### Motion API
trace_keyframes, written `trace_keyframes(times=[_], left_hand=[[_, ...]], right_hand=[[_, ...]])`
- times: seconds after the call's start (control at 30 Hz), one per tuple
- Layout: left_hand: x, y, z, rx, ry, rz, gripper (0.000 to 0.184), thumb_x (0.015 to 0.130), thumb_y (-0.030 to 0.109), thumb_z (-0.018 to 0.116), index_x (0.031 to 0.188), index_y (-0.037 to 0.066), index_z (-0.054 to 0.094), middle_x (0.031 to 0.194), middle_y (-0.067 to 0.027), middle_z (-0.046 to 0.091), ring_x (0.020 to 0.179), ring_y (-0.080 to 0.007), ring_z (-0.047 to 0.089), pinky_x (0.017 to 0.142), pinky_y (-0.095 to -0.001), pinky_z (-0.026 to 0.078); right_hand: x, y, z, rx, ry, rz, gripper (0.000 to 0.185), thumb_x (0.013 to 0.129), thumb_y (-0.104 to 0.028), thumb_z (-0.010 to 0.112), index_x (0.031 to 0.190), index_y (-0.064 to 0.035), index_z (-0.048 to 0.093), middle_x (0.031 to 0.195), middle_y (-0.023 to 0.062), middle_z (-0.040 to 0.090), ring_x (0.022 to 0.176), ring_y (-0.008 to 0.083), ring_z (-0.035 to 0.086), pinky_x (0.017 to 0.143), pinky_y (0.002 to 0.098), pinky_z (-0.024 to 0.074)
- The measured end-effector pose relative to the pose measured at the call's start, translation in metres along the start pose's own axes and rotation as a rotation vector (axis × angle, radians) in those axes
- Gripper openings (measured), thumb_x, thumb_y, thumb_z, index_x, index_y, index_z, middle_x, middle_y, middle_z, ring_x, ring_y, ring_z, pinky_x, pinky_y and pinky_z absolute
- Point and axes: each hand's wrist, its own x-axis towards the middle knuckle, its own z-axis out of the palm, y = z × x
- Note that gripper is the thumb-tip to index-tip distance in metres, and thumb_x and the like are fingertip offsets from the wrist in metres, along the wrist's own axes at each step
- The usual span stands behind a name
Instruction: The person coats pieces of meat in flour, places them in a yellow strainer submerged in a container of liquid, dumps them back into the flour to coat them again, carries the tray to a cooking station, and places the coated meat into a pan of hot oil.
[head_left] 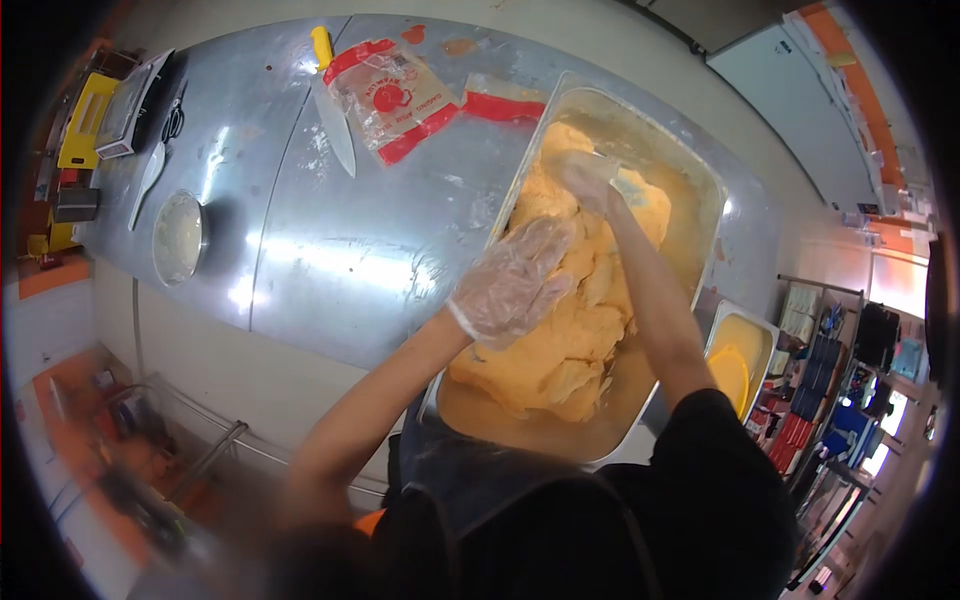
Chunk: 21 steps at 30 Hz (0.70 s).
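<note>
A large mass of orange dough (545, 365) lies in a deep rectangular metal tub (708, 240). My left hand (515, 280), in a clear plastic glove, rests on the dough near the tub's left side with its fingers stretched out. Farther up, my right hand (588, 180) reaches into the dough at the far end. Its outline is blurred, and I cannot make out how the fingers lie. Just right of it, a pale greyish patch (632, 188) shows on the dough; its nature is unclear.
On the metal table (350, 230) lie a yellow-handled knife (338, 130), a red-and-clear plastic package (392, 98) and a smaller red-edged piece (503, 100). Leftward are a metal bowl (180, 238), a white spatula (148, 185) and scissors (174, 118). A tray (765, 350) holds a yellow item.
</note>
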Motion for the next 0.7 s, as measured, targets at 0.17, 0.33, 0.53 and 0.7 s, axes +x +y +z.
trace_keyframes(times=[0.17,0.33,0.53,0.7], left_hand=[[0.002,-0.006,0.010,-0.067,0.084,0.073,0.053,0.098,0.027,0.043,0.141,-0.003,0.034,0.141,-0.0242,0.039,0.132,-0.0404,0.036,0.112,-0.0451,0.027],[-0.032,0.055,0.004,-0.177,0.169,-0.276,0.045,0.099,0.027,0.040,0.128,-0.007,0.045,0.128,-0.0310,0.047,0.121,-0.0456,0.044,0.104,-0.0473,0.035],[-0.114,0.081,0.071,0.093,0.055,-0.885,0.043,0.099,0.026,0.039,0.132,-0.002,0.042,0.126,-0.0285,0.050,0.119,-0.0403,0.048,0.099,-0.0461,0.040],[-0.098,0.049,0.094,-1.104,0.206,-1.449,0.046,0.099,0.028,0.041,0.135,-0.001,0.040,0.132,-0.0251,0.047,0.124,-0.0358,0.045,0.103,-0.0440,0.037]], right_hand=[[-0.097,-0.013,0.043,-0.006,-0.250,0.121,0.046,0.098,-0.030,0.050,0.133,0.0007,0.047,0.129,0.0076,0.056,0.112,0.0208,0.054,0.092,0.0330,0.0445],[-0.139,-0.048,-0.009,-0.620,0.069,0.222,0.034,0.092,-0.024,0.049,0.118,-0.0024,0.055,0.111,0.0125,0.060,0.098,0.0258,0.057,0.084,0.0381,0.0476],[-0.153,0.000,-0.004,-1.215,0.148,0.407,0.030,0.090,-0.022,0.048,0.113,-0.0056,0.059,0.104,0.0158,0.062,0.093,0.0290,0.060,0.081,0.0412,0.0499],[-0.210,0.064,0.069,-0.185,0.414,0.491,0.034,0.095,-0.028,0.044,0.113,-0.0048,0.061,0.111,0.0146,0.064,0.105,0.0296,0.061,0.091,0.0413,0.0489]])
